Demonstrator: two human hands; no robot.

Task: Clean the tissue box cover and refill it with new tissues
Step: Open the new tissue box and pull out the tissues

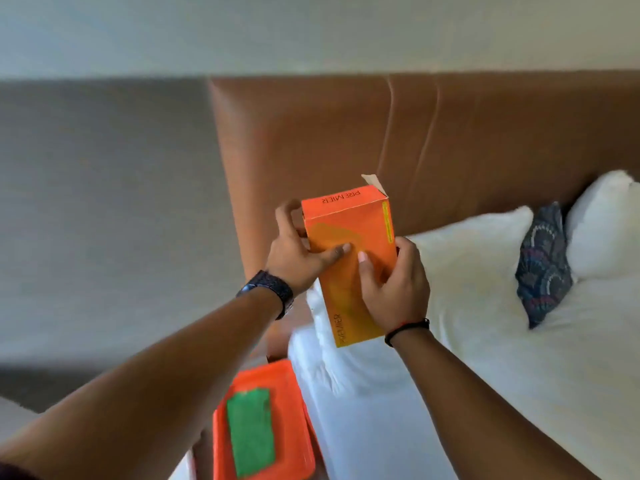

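**Opening the new tissue box over the bed**

Holding the orange box (349,268) up in the air with both hands, on end, above the near corner of the bed (485,341) and in front of the brown headboard (450,133). The left hand (294,251) is wrapping the box's left edge, fingers curling behind it and thumb lying across the front face. The right hand (394,289) is closing round the right edge, thumb pressing on the front beside the left thumb. Both grips are closed on the box; nothing else is in either hand.

A flap (372,183) at the box's top end is standing up, so that end appears to be partly opened. The two thumbs are meeting near the lighter oval patch on the front, which is probably the perforated pull-out panel.

Judging the step: the refill is in hand, at the stage of getting the new box open. No tissues are showing yet.

Below, an orange tray (294,393) is sitting beside the bed with a green cloth (249,434) lying flat on it, untouched by either hand. The cover itself is not in view, or I cannot tell it apart.

Next move is likely calling for the thumbs to break the panel while the fingers are bracing the back, gently, since thin card is apt to crush or tear crooked.
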